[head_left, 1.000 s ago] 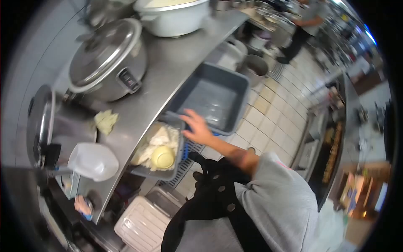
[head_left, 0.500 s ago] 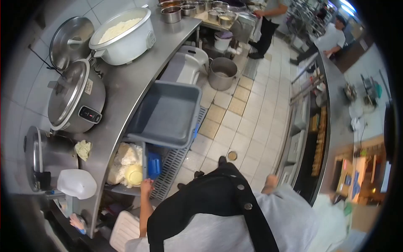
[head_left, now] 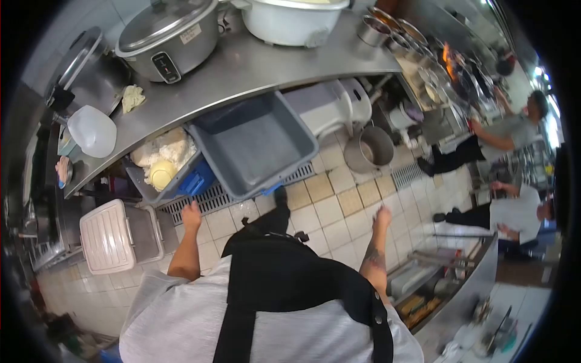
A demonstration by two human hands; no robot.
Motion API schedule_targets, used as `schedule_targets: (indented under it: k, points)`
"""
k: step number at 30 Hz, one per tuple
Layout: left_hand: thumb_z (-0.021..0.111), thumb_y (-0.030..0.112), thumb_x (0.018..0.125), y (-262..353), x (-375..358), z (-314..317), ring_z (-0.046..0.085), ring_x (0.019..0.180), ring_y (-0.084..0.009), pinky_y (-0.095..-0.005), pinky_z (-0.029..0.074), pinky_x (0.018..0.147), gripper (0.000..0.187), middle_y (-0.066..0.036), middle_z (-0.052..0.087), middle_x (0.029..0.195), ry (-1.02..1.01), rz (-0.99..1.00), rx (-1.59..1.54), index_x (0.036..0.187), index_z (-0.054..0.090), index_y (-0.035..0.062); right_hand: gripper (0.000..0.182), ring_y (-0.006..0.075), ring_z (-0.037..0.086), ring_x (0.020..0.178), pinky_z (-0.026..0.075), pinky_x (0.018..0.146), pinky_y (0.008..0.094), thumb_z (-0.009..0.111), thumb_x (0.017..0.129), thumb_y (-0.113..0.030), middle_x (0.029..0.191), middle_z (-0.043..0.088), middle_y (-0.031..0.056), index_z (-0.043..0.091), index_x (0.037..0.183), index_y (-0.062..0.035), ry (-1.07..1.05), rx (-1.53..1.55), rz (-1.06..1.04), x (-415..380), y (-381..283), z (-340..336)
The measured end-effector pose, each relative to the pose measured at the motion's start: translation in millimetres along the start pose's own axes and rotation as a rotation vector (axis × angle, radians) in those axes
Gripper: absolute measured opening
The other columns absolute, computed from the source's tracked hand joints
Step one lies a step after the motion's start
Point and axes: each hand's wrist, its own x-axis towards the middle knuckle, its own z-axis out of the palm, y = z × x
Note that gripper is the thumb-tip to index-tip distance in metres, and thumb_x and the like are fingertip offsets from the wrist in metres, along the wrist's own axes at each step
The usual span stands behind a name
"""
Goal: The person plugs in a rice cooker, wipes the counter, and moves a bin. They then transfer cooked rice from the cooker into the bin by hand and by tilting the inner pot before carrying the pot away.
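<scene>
My left hand (head_left: 192,213) hangs over the tiled floor with its fingers curled in and nothing visible in them. It is nearest to a grey bin (head_left: 139,176) of white, rice-like food, apart from its rim. A pale yellow bowl (head_left: 162,175) lies on that food. My right hand (head_left: 382,216) hangs over the floor on the other side, small in view, its fingers drawn together and no object showing. A large grey tub (head_left: 257,142) with a bare bottom stands in front of me, beyond both hands.
A steel counter (head_left: 254,72) carries a grey rice cooker (head_left: 166,45), a white cooker (head_left: 293,24) and a white plastic container (head_left: 92,131). A metal pot (head_left: 369,151) stands on the floor. Two people work at the right, near a flame (head_left: 448,59). A lidded box (head_left: 108,236) is at left.
My view has turned right, so the counter now runs across the top. My left hand has come away from the food bin's edge. My right forearm has come into fuller view.
</scene>
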Motion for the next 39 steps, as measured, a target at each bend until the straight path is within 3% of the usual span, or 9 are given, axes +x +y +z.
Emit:
schedule_targets:
  k: [3,8,13,18,21,29,33,35,39]
  points:
    - [0.047,0.036,0.087,-42,21,20,0.049,0.098,-0.0418,-0.0496,0.04,0.083,0.043,-0.028,0.052,0.1,0.223,-0.182,0.177,0.094,0.053,-0.0062,0.022,0.0099,0.052,0.068,0.042,0.055,0.0254,0.059,0.084,-0.024,0.08,0.057,-0.0007,0.058,0.102,-0.0107,-0.319,0.124,-0.626,12,-149,123]
    - [0.056,0.023,0.083,106,25,-7,0.047,0.093,-0.0394,-0.0476,0.038,0.081,0.032,-0.022,0.048,0.095,0.853,-0.523,-0.145,0.098,0.051,-0.0049,0.035,0.0238,0.055,0.09,0.044,0.08,0.0333,0.063,0.078,-0.015,0.103,0.052,0.0124,0.052,0.111,-0.0051,-0.484,-0.168,-1.198,-81,-323,233]
    - [0.054,0.015,0.079,280,59,-7,0.041,0.104,-0.0365,-0.0458,0.029,0.092,0.025,-0.022,0.047,0.104,0.893,0.105,-0.289,0.095,0.05,-0.003,0.04,0.0288,0.054,0.093,0.044,0.082,0.0358,0.065,0.075,-0.013,0.107,0.05,0.0163,0.051,0.112,-0.0048,-0.535,-0.259,-1.605,-85,-433,298]
    - [0.06,0.012,0.076,439,79,-19,0.039,0.11,-0.036,-0.0443,0.031,0.094,0.025,-0.02,0.04,0.118,0.562,0.459,-0.47,0.097,0.049,0.0014,0.028,0.0272,0.058,0.089,0.047,0.074,0.035,0.064,0.075,-0.012,0.096,0.059,0.0153,0.059,0.101,-0.0022,-0.627,-0.106,-1.708,-103,-545,383]
    - [0.06,0.008,0.074,505,93,-33,0.045,0.101,-0.0367,-0.0427,0.037,0.087,0.022,-0.02,0.047,0.109,0.48,0.609,-0.554,0.093,0.051,0.0014,0.025,0.0276,0.06,0.086,0.049,0.073,0.0337,0.062,0.077,-0.013,0.092,0.062,0.0163,0.061,0.099,-0.0019,-0.978,-0.08,-1.652,-111,-600,455]
    - [0.059,0.008,0.074,649,186,-80,0.047,0.099,-0.0344,-0.0398,0.038,0.085,0.019,-0.017,0.05,0.104,0.628,0.725,-0.455,0.091,0.052,0.0031,0.045,0.0343,0.061,0.084,0.047,0.077,0.0401,0.062,0.072,-0.035,0.092,0.063,0.0219,0.064,0.091,0.0057,-0.962,-1.323,-2.1,-86,-632,650]
    - [0.062,0.015,0.073,694,279,-92,0.046,0.097,-0.0331,-0.0433,0.038,0.082,0.026,-0.015,0.05,0.099,0.706,0.599,-0.283,0.094,0.052,0.0035,0.036,0.0314,0.061,0.088,0.048,0.074,0.0385,0.058,0.073,-0.032,0.09,0.064,0.0216,0.067,0.075,0.0026,-1.099,-1.956,-1.953,-101,-636,616]
    - [0.06,0.016,0.076,699,327,-90,0.041,0.113,-0.0374,-0.0563,0.032,0.092,0.035,-0.015,0.044,0.115,0.63,0.357,-0.069,0.106,0.051,0.002,0.032,0.0317,0.062,0.085,0.049,0.072,0.0383,0.057,0.074,-0.028,0.087,0.064,0.0199,0.067,0.079,0.003,-1.145,-1.912,-2.039,-93,-647,604]
    - [0.058,0.014,0.076,712,358,-97,0.033,0.121,-0.0428,-0.0653,0.028,0.092,0.04,-0.007,0.037,0.128,0.47,0.026,0.091,0.114,0.048,0.0042,0.049,0.0298,0.048,0.114,0.045,0.088,0.0419,0.062,0.075,-0.027,0.124,0.049,0.016,0.054,0.114,0.0007,-1.158,-1.589,-2.053,-74,-666,601]
